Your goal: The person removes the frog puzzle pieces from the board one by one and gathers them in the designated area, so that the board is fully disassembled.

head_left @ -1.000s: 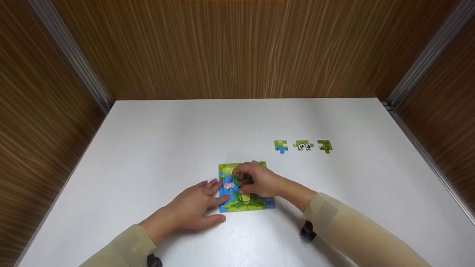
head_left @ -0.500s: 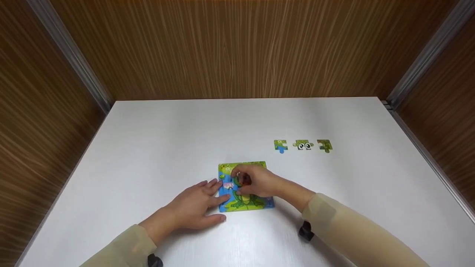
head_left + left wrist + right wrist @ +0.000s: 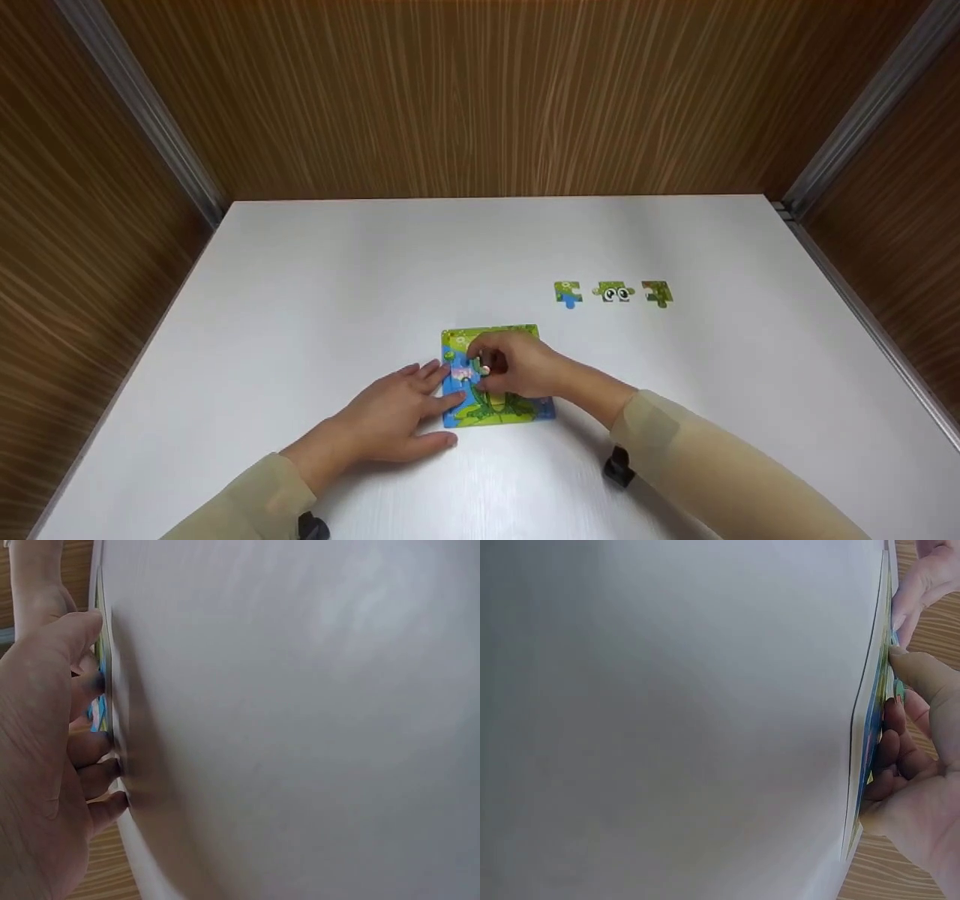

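Both hands (image 3: 397, 416) (image 3: 525, 365) touch a green-and-blue frog puzzle board (image 3: 496, 412).

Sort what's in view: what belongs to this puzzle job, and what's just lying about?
In the job:
left hand, touching the frog puzzle board
right hand, pinching a puzzle piece
three loose pieces, probably meant for the board

Surroundings only:
white table
wood-grain panels
metal strips

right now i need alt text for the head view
A right hand pinches a puzzle piece over a frog board, while the left hand touches its left side. Three loose pieces lie beyond, on the white table.
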Demonstrator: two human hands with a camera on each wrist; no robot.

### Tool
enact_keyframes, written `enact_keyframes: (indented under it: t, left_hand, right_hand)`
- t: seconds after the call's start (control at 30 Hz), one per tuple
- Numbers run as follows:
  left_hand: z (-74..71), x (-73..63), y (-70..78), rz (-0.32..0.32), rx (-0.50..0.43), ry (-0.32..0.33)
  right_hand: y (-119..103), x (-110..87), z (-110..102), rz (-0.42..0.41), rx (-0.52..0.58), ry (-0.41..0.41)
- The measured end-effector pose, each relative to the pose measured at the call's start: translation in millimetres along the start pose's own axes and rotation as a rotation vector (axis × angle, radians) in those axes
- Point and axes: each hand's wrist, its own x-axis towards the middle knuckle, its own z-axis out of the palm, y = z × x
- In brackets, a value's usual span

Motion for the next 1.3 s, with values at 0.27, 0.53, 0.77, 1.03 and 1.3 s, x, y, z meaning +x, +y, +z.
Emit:
enact_keyframes:
  t: [0.27,0.53,0.77,1.03,1.3]
  left_hand:
    - [-1.7,0.6,0.8,-0.005,0.002,-0.015]
    - [-1.5,-0.2,1.0,-0.007,-0.007,-0.020]
    - [-0.2,-0.6,-0.8,0.015,-0.013,0.013]
    - [-1.4,-0.4,-0.3,-0.008,-0.016,-0.015]
    - [-1.5,-0.6,0.7,-0.016,-0.025,-0.019]
  right_hand:
    - [-1.6,0.3,-0.3,0.013,0.000,0.004]
    - [-4.4,0.0,0.2,0.028,-0.015,0.016]
    - [-1.6,-0.8,0.5,-0.029,-0.061,0.038]
    - [-1.0,-1.7,-0.6,-0.003,-0.078,0.014]
    - [-1.3,-4.5,-4.9,-0.037,-0.056,0.029]
